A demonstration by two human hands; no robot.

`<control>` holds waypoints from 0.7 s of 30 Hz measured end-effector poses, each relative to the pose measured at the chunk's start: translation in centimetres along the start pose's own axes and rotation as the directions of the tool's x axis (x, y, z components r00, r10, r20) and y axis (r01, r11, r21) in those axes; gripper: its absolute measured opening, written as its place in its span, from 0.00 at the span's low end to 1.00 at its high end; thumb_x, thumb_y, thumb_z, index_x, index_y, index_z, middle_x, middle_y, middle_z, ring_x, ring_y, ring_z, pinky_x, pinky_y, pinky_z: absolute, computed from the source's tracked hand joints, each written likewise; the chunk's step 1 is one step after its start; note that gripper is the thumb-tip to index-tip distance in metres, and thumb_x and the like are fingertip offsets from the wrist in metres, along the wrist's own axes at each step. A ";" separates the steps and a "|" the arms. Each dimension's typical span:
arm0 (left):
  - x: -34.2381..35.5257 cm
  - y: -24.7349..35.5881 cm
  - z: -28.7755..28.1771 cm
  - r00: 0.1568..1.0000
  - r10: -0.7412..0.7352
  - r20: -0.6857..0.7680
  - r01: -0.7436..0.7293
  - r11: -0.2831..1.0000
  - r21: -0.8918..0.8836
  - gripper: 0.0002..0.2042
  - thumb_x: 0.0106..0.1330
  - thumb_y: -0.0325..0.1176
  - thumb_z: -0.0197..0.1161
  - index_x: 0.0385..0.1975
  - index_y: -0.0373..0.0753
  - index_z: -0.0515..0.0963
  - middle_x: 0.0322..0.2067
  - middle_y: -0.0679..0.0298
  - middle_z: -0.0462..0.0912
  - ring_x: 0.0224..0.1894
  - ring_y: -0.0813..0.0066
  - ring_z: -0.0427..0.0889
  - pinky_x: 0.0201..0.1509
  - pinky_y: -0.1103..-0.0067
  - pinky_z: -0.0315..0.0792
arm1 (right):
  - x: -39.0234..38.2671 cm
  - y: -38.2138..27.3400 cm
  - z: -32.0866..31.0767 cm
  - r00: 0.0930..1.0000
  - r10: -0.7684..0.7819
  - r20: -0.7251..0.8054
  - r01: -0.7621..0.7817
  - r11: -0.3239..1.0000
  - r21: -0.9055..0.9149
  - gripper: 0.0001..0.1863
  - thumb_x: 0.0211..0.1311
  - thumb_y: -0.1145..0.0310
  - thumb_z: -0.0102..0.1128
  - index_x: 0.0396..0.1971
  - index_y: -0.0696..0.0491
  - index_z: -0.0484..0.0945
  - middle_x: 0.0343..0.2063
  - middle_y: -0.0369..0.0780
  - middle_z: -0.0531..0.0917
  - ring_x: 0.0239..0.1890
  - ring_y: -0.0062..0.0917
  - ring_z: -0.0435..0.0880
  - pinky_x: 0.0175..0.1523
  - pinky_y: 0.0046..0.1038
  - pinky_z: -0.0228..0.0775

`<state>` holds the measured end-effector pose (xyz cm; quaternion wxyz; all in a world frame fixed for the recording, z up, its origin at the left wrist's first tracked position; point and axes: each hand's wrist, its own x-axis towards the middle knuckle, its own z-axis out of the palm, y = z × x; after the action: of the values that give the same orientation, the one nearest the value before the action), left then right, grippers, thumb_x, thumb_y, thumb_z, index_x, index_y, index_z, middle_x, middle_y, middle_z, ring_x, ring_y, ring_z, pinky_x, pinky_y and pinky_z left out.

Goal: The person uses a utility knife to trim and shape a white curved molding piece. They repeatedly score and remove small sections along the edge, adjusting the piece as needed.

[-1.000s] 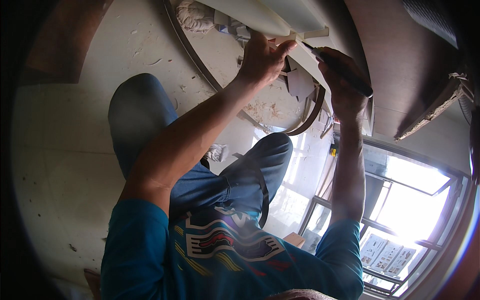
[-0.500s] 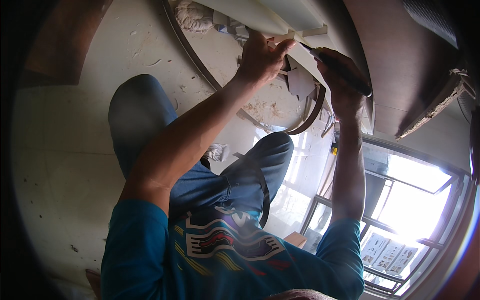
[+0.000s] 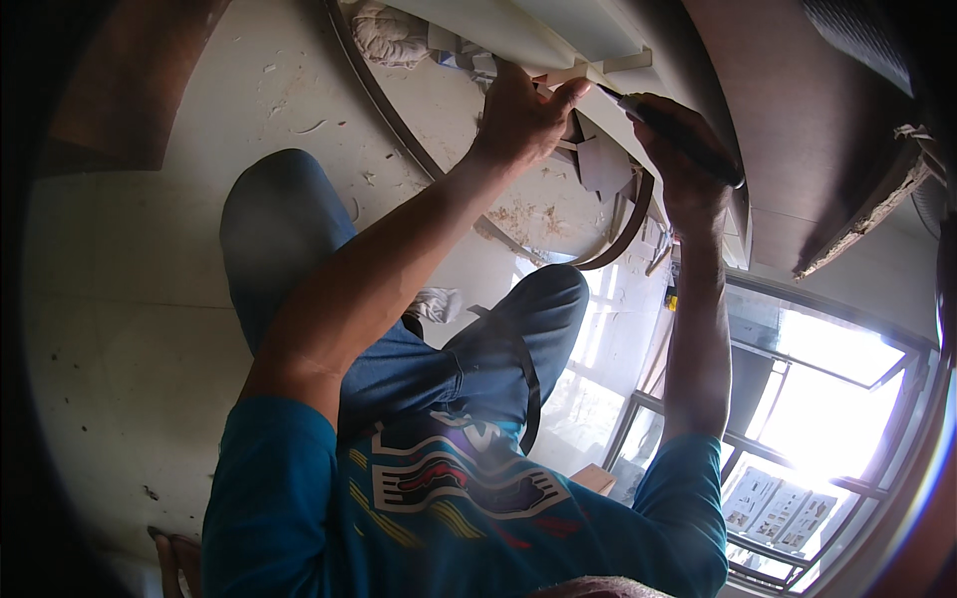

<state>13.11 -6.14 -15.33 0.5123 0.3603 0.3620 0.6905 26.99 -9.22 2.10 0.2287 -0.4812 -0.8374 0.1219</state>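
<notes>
At top centre a pale cream panel (image 3: 478, 25) has a narrow strip (image 3: 627, 62) along its underside. My left hand (image 3: 523, 115) grips the panel's lower edge, thumb up near the strip, with some fingertips hidden behind it. My right hand (image 3: 683, 159) is closed on a slim black-handled tool (image 3: 698, 145), whose thin tip meets the pale edge just right of my left thumb. Dark board offcuts (image 3: 598, 164) lie beneath the panel, beyond my hands.
I sit on a pale floor (image 3: 130, 259) with shavings. A long curved dark strip (image 3: 384, 125) and white cloths (image 3: 389, 35) lie ahead. A brown board (image 3: 120, 100) is at upper left; a ragged-edged panel (image 3: 857, 229) juts at right above a bright window (image 3: 797, 419).
The tool's tip has shifted slightly up and left along the pale edge since a second ago, with my left thumb moving a little left. The view has barely shifted otherwise.
</notes>
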 end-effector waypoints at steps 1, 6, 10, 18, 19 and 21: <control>-0.2 0.2 0.0 1.000 -0.013 -0.010 0.013 1.000 0.022 0.29 0.72 0.42 0.75 0.63 0.31 0.72 0.57 0.50 0.82 0.59 0.59 0.83 0.61 0.66 0.80 | 0.1 0.1 0.0 1.000 -0.029 -0.011 0.029 1.000 -0.010 0.16 0.69 0.72 0.75 0.55 0.56 0.88 0.46 0.40 0.93 0.47 0.23 0.92 0.55 0.28 0.85; -0.5 0.8 0.2 0.999 -0.030 -0.041 0.032 0.998 0.049 0.30 0.72 0.43 0.76 0.63 0.31 0.71 0.58 0.50 0.82 0.60 0.58 0.83 0.63 0.66 0.80 | 0.3 0.8 0.5 0.999 -0.004 -0.052 0.005 1.000 0.023 0.15 0.69 0.73 0.75 0.54 0.56 0.89 0.46 0.40 0.93 0.47 0.24 0.92 0.56 0.28 0.85; -0.1 0.1 0.1 1.000 0.011 -0.014 -0.011 1.000 0.018 0.28 0.72 0.41 0.75 0.63 0.30 0.72 0.57 0.50 0.83 0.59 0.59 0.84 0.63 0.66 0.80 | 0.2 0.3 0.7 0.996 0.079 -0.048 -0.077 0.996 0.051 0.15 0.69 0.73 0.75 0.54 0.56 0.89 0.46 0.41 0.93 0.47 0.24 0.92 0.56 0.29 0.85; 0.0 0.0 -0.1 1.000 -0.007 -0.023 0.008 0.999 0.033 0.22 0.72 0.38 0.74 0.58 0.29 0.78 0.53 0.49 0.86 0.57 0.61 0.86 0.61 0.68 0.81 | -0.2 0.3 -0.1 0.997 0.075 -0.026 -0.074 0.996 0.045 0.16 0.68 0.72 0.76 0.55 0.55 0.89 0.46 0.40 0.93 0.48 0.24 0.92 0.57 0.29 0.85; 0.1 0.0 -0.2 1.000 0.001 -0.005 -0.001 0.999 0.035 0.23 0.72 0.37 0.74 0.58 0.29 0.78 0.53 0.49 0.86 0.57 0.61 0.86 0.61 0.68 0.81 | -0.2 0.5 -0.1 0.998 0.059 -0.033 -0.058 0.998 0.027 0.16 0.68 0.72 0.76 0.55 0.55 0.88 0.46 0.40 0.93 0.48 0.24 0.92 0.57 0.29 0.85; 0.0 0.7 -0.4 1.000 -0.001 0.008 0.001 1.000 0.009 0.23 0.72 0.37 0.74 0.58 0.29 0.77 0.54 0.49 0.86 0.57 0.61 0.86 0.61 0.68 0.81 | 0.0 0.9 0.3 0.996 0.057 -0.065 -0.053 0.997 0.058 0.16 0.68 0.72 0.76 0.55 0.55 0.88 0.46 0.41 0.93 0.48 0.24 0.92 0.57 0.30 0.85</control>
<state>12.51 -6.30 -14.92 0.5126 0.3650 0.3632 0.6871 27.51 -8.79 1.46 0.2665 -0.5011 -0.8121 0.1354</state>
